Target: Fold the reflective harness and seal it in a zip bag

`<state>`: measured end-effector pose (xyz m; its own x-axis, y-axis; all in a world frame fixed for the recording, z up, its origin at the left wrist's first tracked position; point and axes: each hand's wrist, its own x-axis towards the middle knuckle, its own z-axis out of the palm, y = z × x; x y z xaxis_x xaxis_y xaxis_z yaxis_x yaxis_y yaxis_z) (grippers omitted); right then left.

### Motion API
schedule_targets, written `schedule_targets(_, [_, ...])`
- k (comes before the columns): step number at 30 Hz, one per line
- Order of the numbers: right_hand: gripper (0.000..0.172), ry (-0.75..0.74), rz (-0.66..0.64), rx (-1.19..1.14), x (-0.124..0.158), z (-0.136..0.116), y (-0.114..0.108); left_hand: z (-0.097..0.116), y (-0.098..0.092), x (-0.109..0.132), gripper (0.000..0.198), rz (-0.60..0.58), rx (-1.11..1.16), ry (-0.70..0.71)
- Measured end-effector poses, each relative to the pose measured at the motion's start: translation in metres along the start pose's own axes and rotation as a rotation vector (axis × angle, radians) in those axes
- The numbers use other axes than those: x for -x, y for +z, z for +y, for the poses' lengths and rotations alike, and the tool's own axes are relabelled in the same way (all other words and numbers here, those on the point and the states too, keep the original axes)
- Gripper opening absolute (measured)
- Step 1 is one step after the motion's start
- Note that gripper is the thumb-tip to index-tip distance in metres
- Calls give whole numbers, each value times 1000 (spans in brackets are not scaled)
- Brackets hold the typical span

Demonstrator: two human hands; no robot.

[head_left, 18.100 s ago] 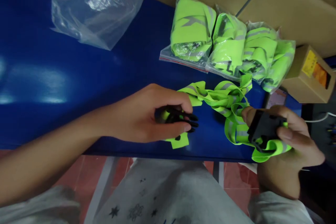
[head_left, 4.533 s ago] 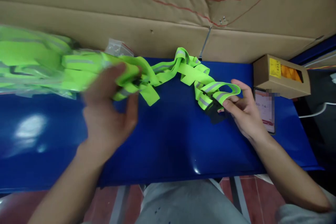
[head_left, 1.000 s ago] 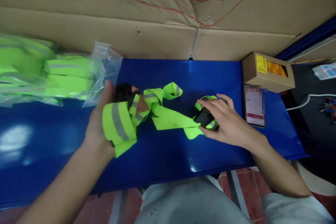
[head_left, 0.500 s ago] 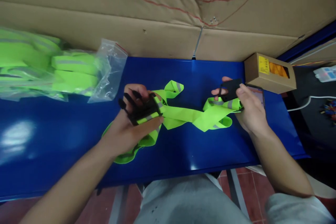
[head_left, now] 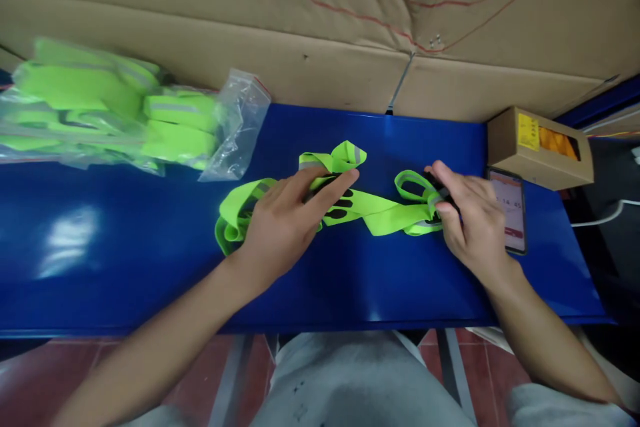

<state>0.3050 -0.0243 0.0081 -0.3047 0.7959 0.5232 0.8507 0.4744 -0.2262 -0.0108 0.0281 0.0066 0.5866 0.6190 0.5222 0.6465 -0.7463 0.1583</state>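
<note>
A neon green reflective strap (head_left: 385, 215) with grey stripes lies stretched across the blue table (head_left: 125, 240). My left hand (head_left: 287, 217) rests on its left part, fingers extended flat over a black pronged buckle piece (head_left: 340, 203). My right hand (head_left: 467, 217) presses on the strap's right end, fingers curled over a black buckle (head_left: 436, 188) that is mostly hidden.
Bagged green straps (head_left: 110, 113) pile up at the back left, with a clear bag end (head_left: 237, 123) beside them. A phone (head_left: 509, 208) and a small cardboard box (head_left: 540, 147) sit at the right. A cardboard wall (head_left: 320, 20) stands behind the table.
Both hands have lowered the strap onto the table. My left hand went from gripping the pronged buckle to lying flat over it; my right hand brought its buckle down from the air.
</note>
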Motion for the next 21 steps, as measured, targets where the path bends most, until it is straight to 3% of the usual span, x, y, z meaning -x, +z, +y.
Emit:
schedule_targets(5, [53, -195, -148, 57, -2, -10, -1, 7, 9, 2, 59, -51, -138, 64])
schedule_targets(10, [51, -272, -160, 31, -2, -27, 6, 24, 16, 3, 43, -134, -224, 115])
schedule_targets(21, [80, -242, -184, -83, 3, -29, 13, 28, 15, 4, 43, -141, -246, 151])
